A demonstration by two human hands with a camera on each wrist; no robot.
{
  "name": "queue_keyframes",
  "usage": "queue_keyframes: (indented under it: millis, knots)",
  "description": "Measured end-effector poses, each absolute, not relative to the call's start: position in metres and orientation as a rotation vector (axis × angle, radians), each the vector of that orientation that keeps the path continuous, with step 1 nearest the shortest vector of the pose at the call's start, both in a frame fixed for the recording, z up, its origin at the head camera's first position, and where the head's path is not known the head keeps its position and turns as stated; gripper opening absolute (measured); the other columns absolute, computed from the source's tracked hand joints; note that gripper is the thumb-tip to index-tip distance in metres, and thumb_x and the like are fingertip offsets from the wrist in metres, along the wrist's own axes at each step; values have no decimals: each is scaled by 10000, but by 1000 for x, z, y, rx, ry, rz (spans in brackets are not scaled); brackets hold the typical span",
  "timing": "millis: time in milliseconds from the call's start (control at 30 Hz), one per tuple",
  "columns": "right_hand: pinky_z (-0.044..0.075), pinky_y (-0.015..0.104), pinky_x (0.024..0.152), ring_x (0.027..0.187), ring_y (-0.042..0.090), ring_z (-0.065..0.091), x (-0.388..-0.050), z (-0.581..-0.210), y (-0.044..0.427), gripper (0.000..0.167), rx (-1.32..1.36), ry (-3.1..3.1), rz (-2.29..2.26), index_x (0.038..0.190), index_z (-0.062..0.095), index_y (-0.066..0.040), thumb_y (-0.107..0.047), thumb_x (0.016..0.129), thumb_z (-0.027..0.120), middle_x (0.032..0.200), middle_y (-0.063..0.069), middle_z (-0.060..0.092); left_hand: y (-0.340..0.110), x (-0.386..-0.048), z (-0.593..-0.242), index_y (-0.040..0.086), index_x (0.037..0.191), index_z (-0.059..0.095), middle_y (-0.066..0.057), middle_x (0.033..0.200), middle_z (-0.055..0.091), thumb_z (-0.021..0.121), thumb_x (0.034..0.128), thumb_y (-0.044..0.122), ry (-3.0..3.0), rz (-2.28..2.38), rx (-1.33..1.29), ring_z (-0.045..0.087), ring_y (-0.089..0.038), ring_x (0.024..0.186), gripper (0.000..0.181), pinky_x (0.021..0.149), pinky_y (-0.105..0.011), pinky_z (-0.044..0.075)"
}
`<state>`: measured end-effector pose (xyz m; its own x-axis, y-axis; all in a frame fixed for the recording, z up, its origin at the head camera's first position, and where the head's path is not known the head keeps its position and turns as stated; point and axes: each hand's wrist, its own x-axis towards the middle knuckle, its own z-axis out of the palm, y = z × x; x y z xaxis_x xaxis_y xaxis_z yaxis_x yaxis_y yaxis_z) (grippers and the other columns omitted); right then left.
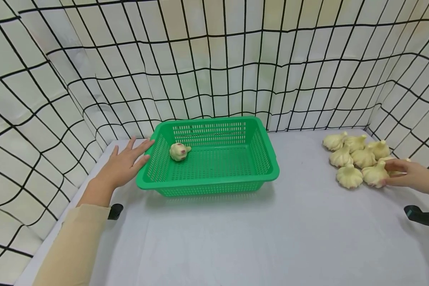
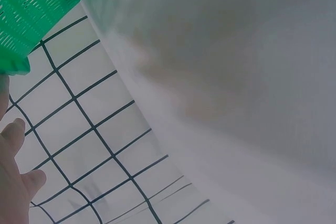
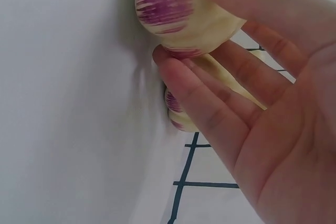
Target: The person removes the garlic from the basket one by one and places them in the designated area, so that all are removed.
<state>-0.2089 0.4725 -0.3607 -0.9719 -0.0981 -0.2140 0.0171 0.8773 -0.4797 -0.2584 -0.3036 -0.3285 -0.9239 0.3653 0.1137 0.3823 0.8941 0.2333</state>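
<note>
My left hand (image 1: 123, 165) lies with spread, straight fingers against the left rim of a green plastic basket (image 1: 207, 183). In the left wrist view, a fingertip meets the basket's rim (image 2: 16, 66). A single garlic bulb (image 1: 178, 151) with purple marks sits inside the basket, near its left wall. At the right, my right hand (image 1: 411, 174) pinches another garlic bulb (image 1: 375, 174) at the near edge of a pile. The right wrist view has the thumb on one side of this purple-streaked bulb (image 3: 168, 11) and fingertips on the other.
Several pale garlic bulbs (image 1: 362, 157) crowd together at the back right of the white table (image 1: 236, 238). White walls covered with black grid netting (image 1: 236, 63) enclose the back and both sides. Dark wrist camera mounts (image 1: 115, 211) show beside the sleeves.
</note>
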Motion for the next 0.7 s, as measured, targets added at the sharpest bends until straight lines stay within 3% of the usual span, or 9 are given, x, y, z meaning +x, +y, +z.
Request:
queue_keyframes:
  millis: [333,700]
  knots:
    - [367,782,953,1262,697,267,-206,-368,478,896,-15,2774,-747,1422,141,278,-343,1024,648,1424,541,198,-303,-259,-330,177,1646,254,-133,1677,246,335,1107,491,-2988,-391,-607,29,-434,1550,628,1158,-721,-62]
    - [362,787,948,1244,697,264,-208,-371,483,923,21,2784,-727,1406,143,274,-383,1013,658,1399,531,223,-304,-260,-329,180,1647,251,-136,1677,243,325,1106,499,-2988,-385,-603,14,-423,1553,632,1160,-718,-64]
